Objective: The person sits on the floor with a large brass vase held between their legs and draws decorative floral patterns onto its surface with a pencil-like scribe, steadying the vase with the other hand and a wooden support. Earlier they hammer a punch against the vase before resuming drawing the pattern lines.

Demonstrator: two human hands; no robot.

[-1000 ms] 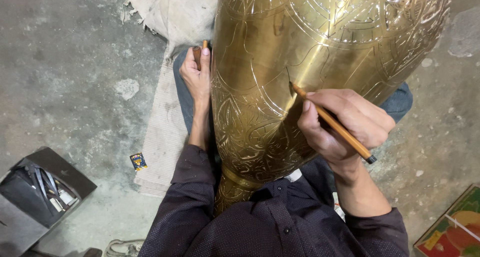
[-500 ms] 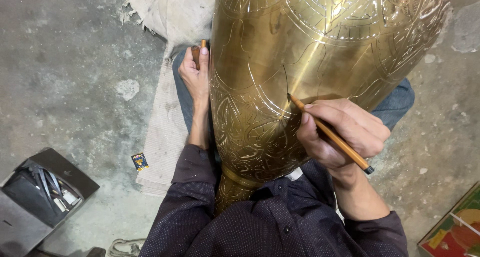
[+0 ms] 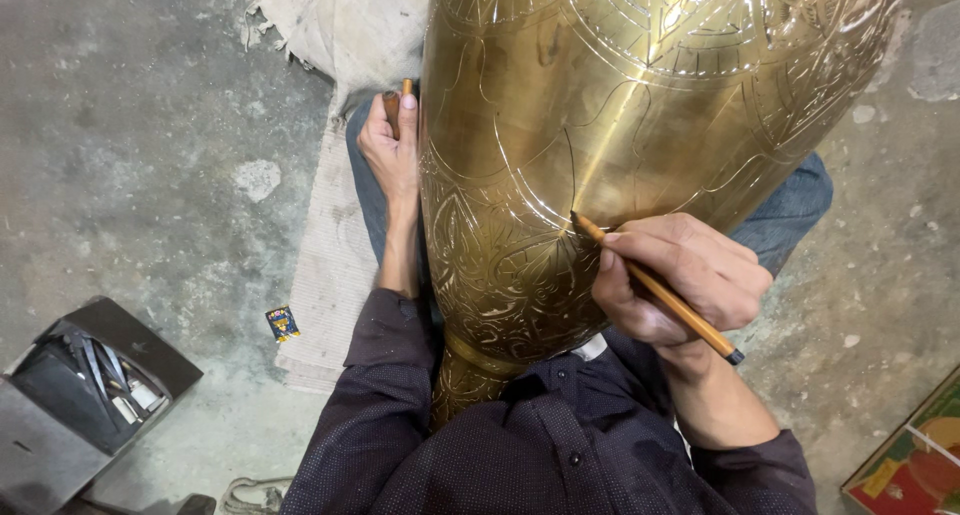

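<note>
- Two hands at large engraved brass vase (image 3: 640,145).
- Right hand (image 3: 680,275) grips brown pencil (image 3: 655,287), tip on a bare panel; borders already engraved.
- Left hand (image 3: 392,150) closed round wooden-handled tool (image 3: 397,103), steadying far-left side.

Stained grey concrete floor (image 3: 140,125), a frayed cloth (image 3: 345,35) and a dark toolbox (image 3: 90,385).

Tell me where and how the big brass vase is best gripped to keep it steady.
Judging by its pose, brace the brass vase on its wide belly, from the side away from the pencil. It lies across the lap, neck toward the body, so it could roll. The left hand already rests flat against that flank, while the right hand draws on the other. The neck looks too narrow to stop rolling.
</note>
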